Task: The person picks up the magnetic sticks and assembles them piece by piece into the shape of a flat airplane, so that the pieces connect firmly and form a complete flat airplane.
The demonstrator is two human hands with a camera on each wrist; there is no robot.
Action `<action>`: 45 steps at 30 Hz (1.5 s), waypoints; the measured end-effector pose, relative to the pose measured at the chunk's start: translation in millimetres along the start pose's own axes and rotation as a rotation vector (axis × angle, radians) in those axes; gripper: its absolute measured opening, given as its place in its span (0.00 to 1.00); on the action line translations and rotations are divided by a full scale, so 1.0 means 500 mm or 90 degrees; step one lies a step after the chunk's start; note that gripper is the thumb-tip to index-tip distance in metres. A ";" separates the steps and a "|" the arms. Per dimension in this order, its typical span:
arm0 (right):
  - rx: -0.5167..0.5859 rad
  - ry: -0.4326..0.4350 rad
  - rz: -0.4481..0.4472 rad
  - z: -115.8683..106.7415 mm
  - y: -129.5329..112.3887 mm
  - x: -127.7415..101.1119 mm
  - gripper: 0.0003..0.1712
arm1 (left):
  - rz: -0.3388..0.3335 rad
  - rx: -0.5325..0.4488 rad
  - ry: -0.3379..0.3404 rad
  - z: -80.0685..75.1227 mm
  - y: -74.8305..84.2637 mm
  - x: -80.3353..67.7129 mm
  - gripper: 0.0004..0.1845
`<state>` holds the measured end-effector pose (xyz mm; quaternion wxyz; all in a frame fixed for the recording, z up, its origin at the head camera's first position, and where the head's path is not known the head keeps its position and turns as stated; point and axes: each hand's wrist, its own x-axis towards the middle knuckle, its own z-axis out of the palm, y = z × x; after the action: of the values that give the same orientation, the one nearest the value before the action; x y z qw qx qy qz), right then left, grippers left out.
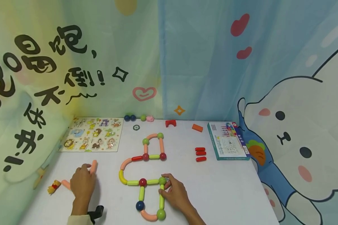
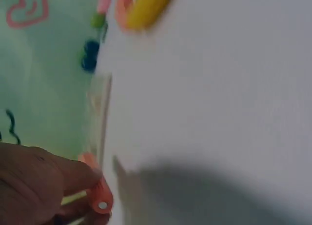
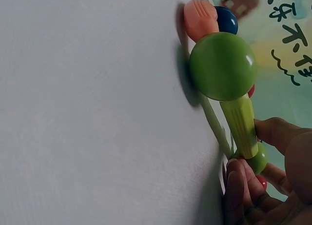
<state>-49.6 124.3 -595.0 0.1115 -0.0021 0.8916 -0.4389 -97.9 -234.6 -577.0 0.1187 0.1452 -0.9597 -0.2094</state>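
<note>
Left hand (image 1: 82,182) lies on the desk (image 1: 228,187), fingers curled round a salmon-pink stick (image 1: 94,166). The stick's long axis runs away from the person, tilted slightly right; its far end pokes out past the fingertips. In the left wrist view the same stick (image 2: 97,191) shows pinched between thumb and fingers, one end cap facing the camera.

A second pink piece (image 1: 65,184) lies just outboard of this hand, to its left, with a small yellow-orange toy figure (image 1: 53,187) beyond it.

Right hand (image 1: 176,193) rests at the lower right corner of the stick-and-ball figure (image 1: 143,175). Fingertips touch the upper green ball (image 1: 162,180) and the yellow-green stick (image 1: 161,198) hanging from it; fingers bent, lightly pinching round the stick. Right wrist view confirms: fingers on both sides of the stick (image 3: 242,125) near its far end, the lower green ball (image 3: 223,65) nearest the camera. Stick axis runs toward and away from the person.

Key relation: the figure lies to the right of the left hand, apart from it, with bare desk between. The held pink stick lies nearly parallel to the figure's uprights. The right hand is already on the figure; the left hand is the one nearer the loose pieces.
</note>
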 end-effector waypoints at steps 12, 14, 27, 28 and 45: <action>0.007 0.004 -0.002 0.007 0.015 0.001 0.33 | 0.301 -0.142 -0.161 0.118 0.284 -0.028 0.10; 0.013 0.006 -0.008 0.007 0.019 0.001 0.33 | 0.346 -0.130 -0.188 0.146 0.310 -0.032 0.09; 0.039 0.034 -0.043 -0.017 0.028 0.016 0.29 | 0.430 -0.123 -0.256 0.204 0.361 -0.020 0.11; 0.029 0.064 -0.050 -0.022 0.028 0.022 0.27 | 0.428 -0.124 -0.245 0.199 0.362 -0.014 0.12; -0.271 0.093 -0.145 -0.066 0.042 0.125 0.14 | 0.456 -0.094 -0.284 0.233 0.372 0.057 0.20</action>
<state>-115.2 156.7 -604.0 -0.0061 -0.0943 0.9636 -0.2499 -200.5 -39.4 -594.2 -0.0164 -0.2549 -0.9342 -0.2491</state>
